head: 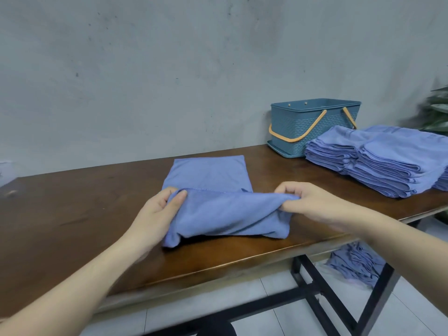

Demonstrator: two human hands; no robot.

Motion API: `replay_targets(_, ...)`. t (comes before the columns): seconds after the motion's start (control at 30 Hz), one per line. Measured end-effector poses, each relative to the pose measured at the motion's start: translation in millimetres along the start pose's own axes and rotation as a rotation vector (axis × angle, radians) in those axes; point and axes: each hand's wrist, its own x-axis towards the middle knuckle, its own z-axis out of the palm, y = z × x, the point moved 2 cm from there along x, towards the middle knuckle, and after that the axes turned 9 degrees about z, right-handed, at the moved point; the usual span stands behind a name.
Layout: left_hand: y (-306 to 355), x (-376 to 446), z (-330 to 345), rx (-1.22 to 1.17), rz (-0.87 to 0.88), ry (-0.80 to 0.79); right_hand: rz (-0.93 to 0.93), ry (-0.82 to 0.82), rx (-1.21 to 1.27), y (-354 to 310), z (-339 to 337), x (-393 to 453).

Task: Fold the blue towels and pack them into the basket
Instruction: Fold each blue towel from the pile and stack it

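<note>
Two hands work one blue towel (218, 202) at the centre of the frame. The left hand (155, 212) pinches the raised near edge at its left corner, thumb over the cloth and fingers beneath; the right hand (312, 202) has its grip closed on the matching right corner. Held taut between them, that edge hangs above the part lying flat on the tabletop (72, 214), likely so the near half can be carried over the far half and laid square.

Right of centre, against the wall, stands the blue basket (312, 127) with its orange handles down; whether anything lies inside cannot be told from this angle. Just in front of it, at the right edge of the frame, sit the stacks of folded towels (378, 163), their near corner touching or overlapping the basket's base. Those stacks crowd the path from the folding spot to the basket, so a reach would likely go over them. More blue cloth (356, 265) lies heaped on the floor under the tabletop, lower right, and a green plant (436, 110) shows at the far right.
</note>
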Motion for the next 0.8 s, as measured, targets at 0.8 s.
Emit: replay_targets(0.8, 7.4, -25.0, -0.3, -0.255, -0.374, 0.041, 0.309, 0.117, 0.306, -9.4, 33.5, -8.3)
